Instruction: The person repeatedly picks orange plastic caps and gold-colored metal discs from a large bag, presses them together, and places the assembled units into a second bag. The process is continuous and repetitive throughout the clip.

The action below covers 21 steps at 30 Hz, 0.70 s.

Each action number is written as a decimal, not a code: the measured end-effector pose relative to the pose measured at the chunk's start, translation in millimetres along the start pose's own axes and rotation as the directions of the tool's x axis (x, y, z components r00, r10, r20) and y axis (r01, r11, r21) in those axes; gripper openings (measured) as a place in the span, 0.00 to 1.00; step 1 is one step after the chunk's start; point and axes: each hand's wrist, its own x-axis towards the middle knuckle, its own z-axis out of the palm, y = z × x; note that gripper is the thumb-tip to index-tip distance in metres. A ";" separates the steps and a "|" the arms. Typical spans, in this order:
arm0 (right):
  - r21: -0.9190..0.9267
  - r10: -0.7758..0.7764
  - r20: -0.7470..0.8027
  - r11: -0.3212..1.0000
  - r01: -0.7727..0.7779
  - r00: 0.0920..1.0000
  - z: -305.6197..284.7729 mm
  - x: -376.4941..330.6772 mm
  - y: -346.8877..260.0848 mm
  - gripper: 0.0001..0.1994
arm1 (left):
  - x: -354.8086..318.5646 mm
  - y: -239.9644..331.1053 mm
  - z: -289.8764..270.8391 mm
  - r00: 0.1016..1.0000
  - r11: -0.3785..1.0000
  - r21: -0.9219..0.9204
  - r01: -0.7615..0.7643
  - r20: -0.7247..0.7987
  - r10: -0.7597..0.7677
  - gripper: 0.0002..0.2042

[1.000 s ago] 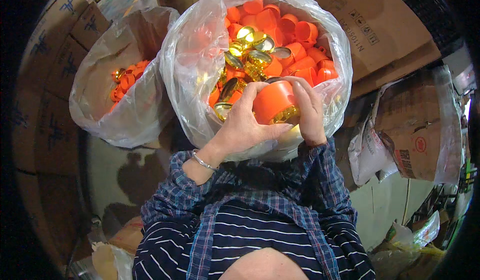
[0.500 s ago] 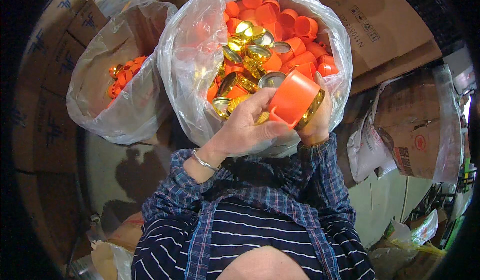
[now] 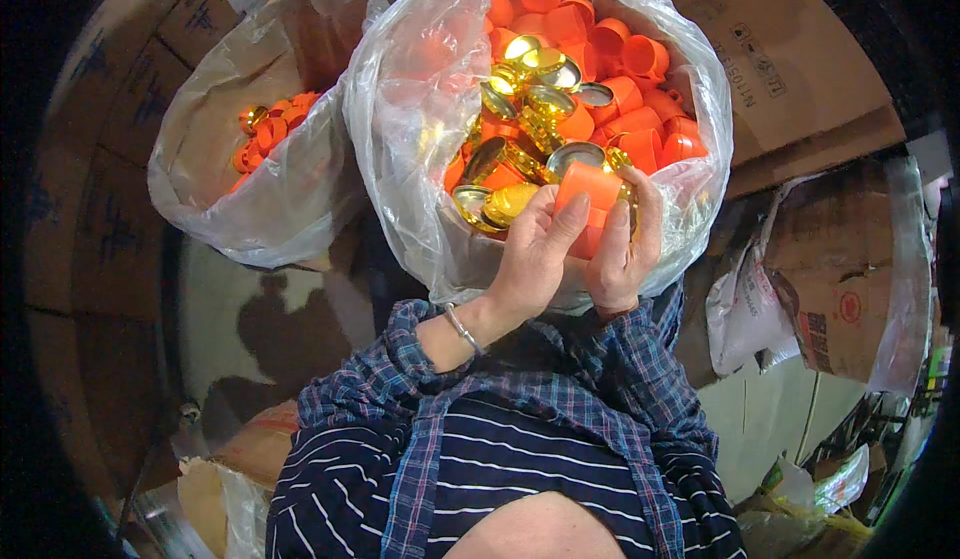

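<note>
An orange plastic cup [image 3: 588,187] is held between my two hands over the near rim of a large bag. My left hand [image 3: 535,254] grips its left side, thumb lying across the front. Around its right side wrap the fingers of my right hand [image 3: 625,249], with a shiny gold piece [image 3: 628,199] showing beside them at the cup's end. Just beyond, the plastic-lined bag [image 3: 400,189] holds many orange cups [image 3: 640,56] and, heaped on them to the left, shiny gold lids [image 3: 510,202]. My fingers hide the cup's lower part.
To the left stands a second plastic-lined bag [image 3: 215,159] with orange and gold pieces [image 3: 272,134] low inside. Cardboard boxes [image 3: 110,179] wall the left side. A large carton [image 3: 790,69] lies behind, and another box [image 3: 840,279] with a white sack [image 3: 745,314] is at right.
The cup has been turned in my hands and now stands more upright, its gold end less visible. My left thumb has shifted onto its front. The whole view has shifted slightly.
</note>
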 end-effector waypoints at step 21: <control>-0.406 -0.082 0.740 0.737 0.540 0.668 -10.5 80.9 85.9 0.12 | 113.4 98.0 -84.0 0.953 0.380 0.883 -0.274 0.194 0.234 0.07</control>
